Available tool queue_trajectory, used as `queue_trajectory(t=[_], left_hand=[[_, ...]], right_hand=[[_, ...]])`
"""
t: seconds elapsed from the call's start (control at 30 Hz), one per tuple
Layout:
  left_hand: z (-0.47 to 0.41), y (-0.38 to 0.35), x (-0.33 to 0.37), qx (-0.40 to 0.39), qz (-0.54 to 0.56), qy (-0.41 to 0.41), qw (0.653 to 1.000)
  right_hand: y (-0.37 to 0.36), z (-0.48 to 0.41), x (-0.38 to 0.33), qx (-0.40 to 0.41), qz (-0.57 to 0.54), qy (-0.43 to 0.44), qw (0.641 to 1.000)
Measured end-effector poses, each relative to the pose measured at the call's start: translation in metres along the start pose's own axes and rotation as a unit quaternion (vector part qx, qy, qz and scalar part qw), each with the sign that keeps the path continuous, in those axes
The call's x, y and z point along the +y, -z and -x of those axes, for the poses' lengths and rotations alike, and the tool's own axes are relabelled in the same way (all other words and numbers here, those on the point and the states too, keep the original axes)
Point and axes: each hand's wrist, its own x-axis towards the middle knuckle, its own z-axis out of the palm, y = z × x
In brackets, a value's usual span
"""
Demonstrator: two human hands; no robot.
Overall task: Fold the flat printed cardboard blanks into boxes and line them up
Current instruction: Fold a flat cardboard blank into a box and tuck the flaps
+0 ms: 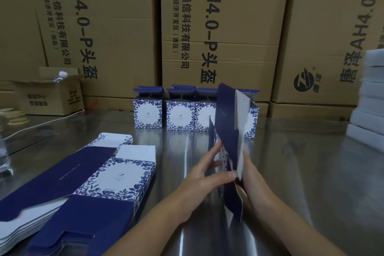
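Hands meet on one piece over the metal table (301,172). Our left hand (202,174) pinches the cardboard blank (226,122), thumb pressed across its near edge and fingers laid along the flowered side. Our right hand (252,172) grips the same blank from the right, and its fingertips are hidden behind the card. We hold the blank upright and partly opened in front of us, its dark blue panel facing left and a white inner flap showing near the top.

Behind it, folded boxes (180,115) stand in a row with their tops open, side by side along the back of the table; the blank covers part of the two on the right. At our left lies a stack of flat blanks (116,174), printed side up. Large brown cartons (228,27) rise behind the row.
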Motion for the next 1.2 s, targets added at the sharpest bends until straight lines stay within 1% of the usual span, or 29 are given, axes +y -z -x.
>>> queue_trajectory(t=[0.1, 0.2, 0.27, 0.33, 0.4, 0.47, 0.63, 0.73, 0.87, 0.97, 1.03, 1.1, 1.17, 1.2], left_hand=[[-0.003, 0.000, 0.001, 0.002, 0.039, 0.027, 0.999], [-0.007, -0.001, 0.002, 0.009, 0.153, 0.065, 0.986], [-0.009, -0.001, -0.001, 0.027, 0.259, 0.095, 0.961], [-0.010, 0.004, -0.004, 0.057, 0.351, 0.107, 0.929], [-0.010, 0.011, -0.005, 0.056, 0.395, 0.090, 0.913], [-0.011, 0.017, -0.008, 0.051, 0.396, 0.064, 0.915], [-0.014, 0.021, -0.013, 0.060, 0.380, 0.042, 0.922], [-0.013, 0.021, -0.013, 0.041, 0.414, 0.029, 0.909], [-0.012, 0.027, -0.012, 0.025, 0.471, 0.020, 0.881], [-0.010, 0.029, -0.013, 0.031, 0.466, 0.019, 0.884], [-0.007, 0.026, -0.010, 0.058, 0.445, 0.027, 0.893], [-0.008, 0.023, -0.010, 0.116, 0.428, 0.048, 0.895], [-0.011, 0.022, -0.012, 0.175, 0.404, 0.071, 0.895], [-0.011, 0.022, -0.012, 0.184, 0.391, 0.083, 0.898]], right_hand=[[-0.001, -0.004, 0.001, 0.015, 0.043, -0.021, 0.999], [-0.004, -0.003, -0.002, 0.003, 0.051, -0.002, 0.999], [-0.001, -0.001, -0.002, 0.012, 0.110, 0.028, 0.993], [0.000, 0.002, -0.004, 0.027, 0.155, 0.027, 0.987], [0.001, 0.005, -0.005, 0.033, 0.177, 0.014, 0.983], [0.003, 0.006, -0.003, 0.043, 0.185, -0.001, 0.982], [0.001, 0.006, -0.003, 0.049, 0.198, -0.005, 0.979], [0.002, 0.007, -0.002, 0.049, 0.190, -0.008, 0.981], [0.003, 0.007, -0.005, 0.046, 0.188, -0.023, 0.981], [0.007, 0.005, -0.007, 0.031, 0.204, -0.030, 0.978], [0.008, 0.006, -0.007, 0.021, 0.201, -0.034, 0.979], [0.007, 0.008, -0.007, 0.013, 0.191, -0.030, 0.981], [0.006, 0.009, -0.008, 0.023, 0.181, -0.027, 0.983], [0.005, 0.009, -0.008, 0.034, 0.175, -0.025, 0.984]])
